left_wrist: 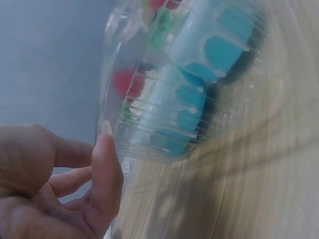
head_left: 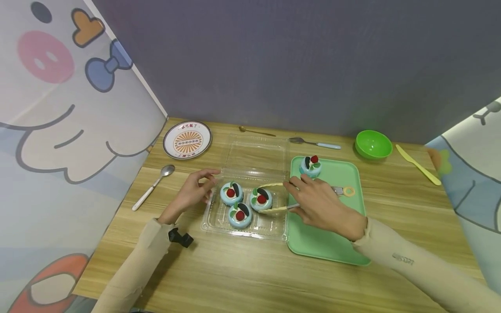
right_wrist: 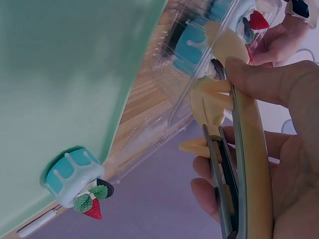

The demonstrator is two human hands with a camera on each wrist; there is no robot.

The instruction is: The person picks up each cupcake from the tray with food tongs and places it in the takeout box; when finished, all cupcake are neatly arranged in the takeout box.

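My right hand (head_left: 318, 202) grips a pair of cream-and-metal tongs (right_wrist: 253, 164). The tong tips reach into a clear plastic food box (head_left: 246, 232), one on either side of a blue toy cupcake (head_left: 261, 200). Two more cupcakes, one at the back left (head_left: 231, 194) and one in front (head_left: 240, 215), sit beside it, each topped with a red berry and green leaves. At the box's left edge, my left hand (head_left: 194, 190) pinches the rim between thumb and fingers, as the left wrist view shows. The lid (head_left: 256, 154) lies folded back.
A green tray (head_left: 325, 241) stands right of the box, with another blue cupcake (right_wrist: 75, 174) at its back left corner. Around them lie a patterned plate (head_left: 188, 140), a spoon (head_left: 152, 188), a small gold spoon (head_left: 256, 131), a fork (head_left: 315, 144), a green bowl (head_left: 373, 144) and a yellow knife (head_left: 418, 165).
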